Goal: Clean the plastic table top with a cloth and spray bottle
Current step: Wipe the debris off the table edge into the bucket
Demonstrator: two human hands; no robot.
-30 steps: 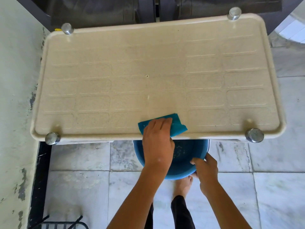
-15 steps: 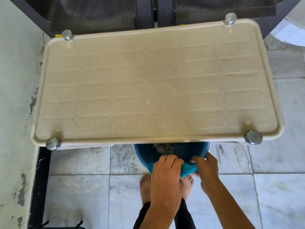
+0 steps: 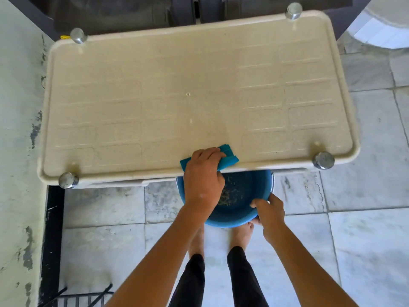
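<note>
A beige plastic table top [image 3: 155,96] with moulded rectangles and metal knobs at its corners fills the upper view. A folded teal cloth [image 3: 228,158] lies on its near edge, pressed down by my left hand [image 3: 202,178]. Just under that edge hangs a blue plastic basin [image 3: 239,196] with dark crumbs inside. My right hand [image 3: 269,211] grips the basin's near right rim. No spray bottle is in view.
A pale wall [image 3: 17,151] runs along the left, close to the table. Dark furniture [image 3: 132,12] stands behind the far edge. Grey floor tiles [image 3: 365,196] spread to the right and below. A black wire rack [image 3: 84,300] shows at the bottom left. My bare feet stand under the basin.
Half a second ago my left hand and the cloth were down over the basin; now they are back up on the table's near edge. The right hand still holds the basin.
</note>
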